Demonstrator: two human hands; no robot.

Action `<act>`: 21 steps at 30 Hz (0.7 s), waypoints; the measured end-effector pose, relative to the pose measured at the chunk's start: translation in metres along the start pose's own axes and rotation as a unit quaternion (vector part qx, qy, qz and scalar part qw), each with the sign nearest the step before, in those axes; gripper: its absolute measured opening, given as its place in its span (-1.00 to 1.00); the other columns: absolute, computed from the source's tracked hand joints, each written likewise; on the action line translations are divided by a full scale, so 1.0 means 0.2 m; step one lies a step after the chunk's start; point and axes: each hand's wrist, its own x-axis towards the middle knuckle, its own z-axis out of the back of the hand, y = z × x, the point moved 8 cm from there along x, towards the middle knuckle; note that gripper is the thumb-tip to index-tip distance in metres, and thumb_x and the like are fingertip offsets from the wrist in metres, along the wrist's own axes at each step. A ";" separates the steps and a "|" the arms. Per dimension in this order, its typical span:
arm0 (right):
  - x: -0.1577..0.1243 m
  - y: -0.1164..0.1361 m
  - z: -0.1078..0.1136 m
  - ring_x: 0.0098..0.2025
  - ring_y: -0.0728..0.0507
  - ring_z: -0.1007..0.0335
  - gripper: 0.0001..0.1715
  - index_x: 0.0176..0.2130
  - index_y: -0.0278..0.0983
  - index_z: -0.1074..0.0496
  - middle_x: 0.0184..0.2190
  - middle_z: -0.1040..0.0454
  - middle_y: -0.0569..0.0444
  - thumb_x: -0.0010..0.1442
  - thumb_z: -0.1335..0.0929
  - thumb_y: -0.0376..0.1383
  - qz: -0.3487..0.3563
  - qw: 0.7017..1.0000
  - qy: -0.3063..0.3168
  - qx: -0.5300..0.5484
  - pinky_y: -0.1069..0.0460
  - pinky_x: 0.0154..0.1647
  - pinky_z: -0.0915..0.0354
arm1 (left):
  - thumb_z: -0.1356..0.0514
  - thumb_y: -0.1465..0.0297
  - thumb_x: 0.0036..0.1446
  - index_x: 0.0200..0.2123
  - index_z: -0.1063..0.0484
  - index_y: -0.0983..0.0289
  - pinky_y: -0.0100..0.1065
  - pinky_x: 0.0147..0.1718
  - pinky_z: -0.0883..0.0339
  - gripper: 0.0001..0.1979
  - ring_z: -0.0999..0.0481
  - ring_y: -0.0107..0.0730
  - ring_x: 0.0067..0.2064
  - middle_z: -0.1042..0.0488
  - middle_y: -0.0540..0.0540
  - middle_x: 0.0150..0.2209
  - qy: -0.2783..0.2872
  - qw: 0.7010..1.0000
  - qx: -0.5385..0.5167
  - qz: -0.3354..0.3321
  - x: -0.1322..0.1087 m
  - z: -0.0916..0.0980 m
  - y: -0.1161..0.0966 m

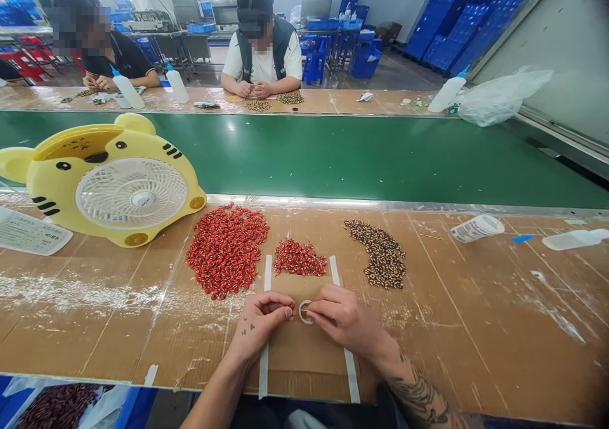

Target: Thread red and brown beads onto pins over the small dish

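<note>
**Upright pale ring (299, 311) over a cardboard pad (304, 359)**

The ring, its oval long axis upright, is gripped by the fingertips of the right hand (345, 320). A small red bead (291, 304) is pinched by the left hand (259, 318), just beside it. Red bead piles (227, 251) and brown speckled beads (380, 254) are spread beyond; a yellow tiger-shaped fan (109, 181) stands left.

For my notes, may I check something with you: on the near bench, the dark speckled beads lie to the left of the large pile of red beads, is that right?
Not quite: the head view shows the dark speckled beads lying to the right of the large pile of red beads, not the left. Both do lie on the near bench.
</note>
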 end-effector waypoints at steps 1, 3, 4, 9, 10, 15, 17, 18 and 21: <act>0.00 -0.01 0.01 -0.37 -0.11 -0.28 -0.65 -0.38 -0.29 -0.53 -0.47 -0.42 0.00 0.38 -0.27 -0.28 -0.006 1.000 -0.005 0.001 0.01 -0.35 -0.17 | -0.41 0.41 -0.08 -0.39 -0.62 0.32 -0.36 -0.33 -0.43 -0.87 -0.56 -0.35 -0.42 -0.62 0.11 -0.46 -0.004 1.000 0.004 -0.002 0.00 0.01 0.00; 0.00 -0.02 0.01 -0.37 -0.10 -0.28 -0.67 -0.37 -0.29 -0.51 -0.47 -0.41 0.01 0.38 -0.27 -0.28 -0.015 1.000 -0.007 0.004 0.02 -0.35 -0.16 | -0.40 0.41 -0.07 -0.39 -0.62 0.32 -0.36 -0.33 -0.43 -0.87 -0.57 -0.35 -0.42 -0.63 0.10 -0.46 -0.009 1.000 0.018 -0.002 0.00 0.01 0.01; 0.00 -0.02 0.01 -0.37 -0.10 -0.28 -0.67 -0.38 -0.29 -0.50 -0.47 -0.41 0.02 0.38 -0.27 -0.29 -0.012 1.000 0.001 0.008 0.02 -0.35 -0.15 | -0.40 0.40 -0.06 -0.39 -0.62 0.32 -0.37 -0.34 -0.42 -0.88 -0.57 -0.35 -0.42 -0.63 0.10 -0.47 -0.009 1.000 0.029 -0.001 0.00 0.01 0.01; -0.01 -0.02 0.01 -0.38 -0.10 -0.26 -0.65 -0.38 -0.29 -0.48 -0.48 -0.39 0.03 0.39 -0.24 -0.31 0.006 1.000 0.011 -0.004 0.02 -0.36 -0.13 | -0.38 0.40 -0.03 -0.39 -0.61 0.32 -0.40 -0.38 -0.41 -0.89 -0.57 -0.36 -0.44 -0.62 0.08 -0.49 0.003 0.998 0.065 0.002 0.00 0.00 0.01; -0.01 -0.03 0.01 -0.38 -0.10 -0.25 -0.65 -0.37 -0.29 -0.48 -0.47 -0.39 0.02 0.39 -0.23 -0.31 0.005 1.000 0.002 -0.014 0.02 -0.35 -0.12 | -0.38 0.39 -0.03 -0.39 -0.61 0.32 -0.40 -0.38 -0.41 -0.88 -0.57 -0.36 -0.45 -0.62 0.08 -0.49 0.004 0.998 0.064 0.002 0.00 -0.01 0.01; -0.02 -0.01 -0.01 -0.41 -0.08 -0.21 -0.67 -0.39 -0.30 -0.47 -0.49 -0.36 0.05 0.38 -0.24 -0.34 0.037 0.999 0.010 -0.033 0.03 -0.40 -0.06 | -0.41 0.36 -0.07 -0.38 -0.61 0.33 -0.37 -0.36 -0.43 -0.83 -0.59 -0.32 -0.42 -0.64 0.11 -0.45 0.009 0.999 0.050 0.011 0.00 -0.01 0.02; -0.02 -0.01 0.01 -0.42 -0.07 -0.19 -0.66 -0.41 -0.31 -0.45 -0.50 -0.35 0.06 0.38 -0.24 -0.35 0.043 0.998 -0.012 -0.040 0.02 -0.40 -0.04 | -0.42 0.37 -0.08 -0.38 -0.61 0.34 -0.38 -0.35 -0.43 -0.82 -0.59 -0.32 -0.41 -0.64 0.12 -0.44 0.012 0.999 0.041 0.019 0.00 -0.01 0.03; -0.02 0.00 0.01 -0.43 -0.07 -0.18 -0.65 -0.42 -0.31 -0.45 -0.51 -0.34 0.06 0.38 -0.24 -0.35 0.051 0.998 -0.017 -0.042 0.02 -0.41 -0.03 | -0.42 0.37 -0.08 -0.38 -0.62 0.34 -0.39 -0.34 -0.43 -0.83 -0.59 -0.33 -0.40 -0.64 0.12 -0.44 0.013 0.999 0.038 0.021 0.00 -0.01 0.03; -0.02 0.02 0.01 -0.44 -0.07 -0.15 -0.63 -0.46 -0.30 -0.42 -0.53 -0.31 0.07 0.38 -0.24 -0.35 0.068 0.996 -0.019 -0.047 0.02 -0.42 0.00 | -0.42 0.39 -0.07 -0.38 -0.62 0.33 -0.41 -0.33 -0.42 -0.85 -0.59 -0.35 -0.40 -0.64 0.11 -0.44 0.017 0.999 0.029 0.025 0.00 -0.01 0.03</act>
